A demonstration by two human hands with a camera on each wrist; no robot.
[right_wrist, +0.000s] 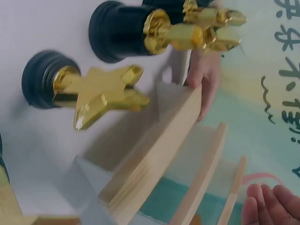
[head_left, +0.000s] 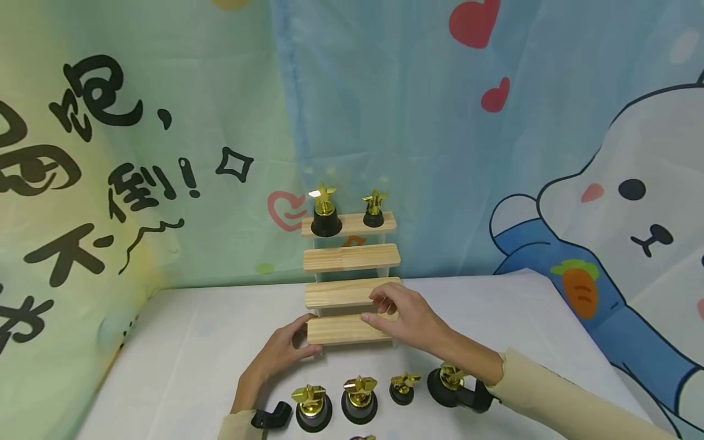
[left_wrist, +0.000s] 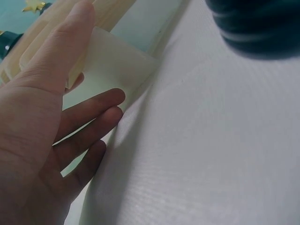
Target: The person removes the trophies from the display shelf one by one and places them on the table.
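Observation:
A four-step wooden display stand (head_left: 352, 260) with pale translucent side supports stands on the table. My left hand (head_left: 288, 343) holds the left end of its lowest plank; in the left wrist view the thumb (left_wrist: 77, 28) lies over the plank while the lower fingers spread loosely beside the support. Above the right part of the lower planks hovers my right hand (head_left: 409, 315), loosely bent with nothing in it. Two gold star trophies with black bases, a larger one (head_left: 326, 211) and a smaller one (head_left: 374, 209), stand on the top plank.
Several more star trophies stand in front of the stand, among them one at left (head_left: 312, 410), one in the middle (head_left: 360, 401), a small one (head_left: 403, 389) and one by the right forearm (head_left: 440, 388). A printed curtain (head_left: 385, 91) hangs behind the white table (head_left: 209, 330).

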